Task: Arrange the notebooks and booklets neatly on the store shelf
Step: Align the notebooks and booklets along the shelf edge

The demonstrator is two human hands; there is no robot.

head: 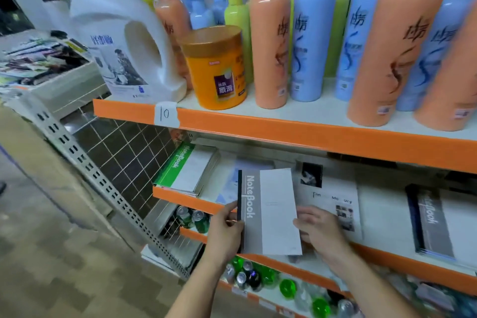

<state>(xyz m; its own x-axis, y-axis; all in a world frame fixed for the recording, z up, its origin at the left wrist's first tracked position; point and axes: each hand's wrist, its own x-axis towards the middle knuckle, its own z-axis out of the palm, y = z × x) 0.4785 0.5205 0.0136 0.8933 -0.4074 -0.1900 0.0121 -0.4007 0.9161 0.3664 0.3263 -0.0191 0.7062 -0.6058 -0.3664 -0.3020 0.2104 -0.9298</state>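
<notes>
I hold a grey and white notebook upright in front of the middle shelf. My left hand pinches its dark spine edge. My right hand grips its right edge, fingers behind the cover. A stack of green and white notebooks lies at the shelf's left end. A white booklet with photos and black lettering lies behind the held notebook. Further right lies a stack of grey notebooks with dark spines.
The upper shelf carries tall orange, blue and green bottles, an orange jar and a white detergent jug. Green bottles and cans fill the lower shelves. A perforated metal upright stands at the left.
</notes>
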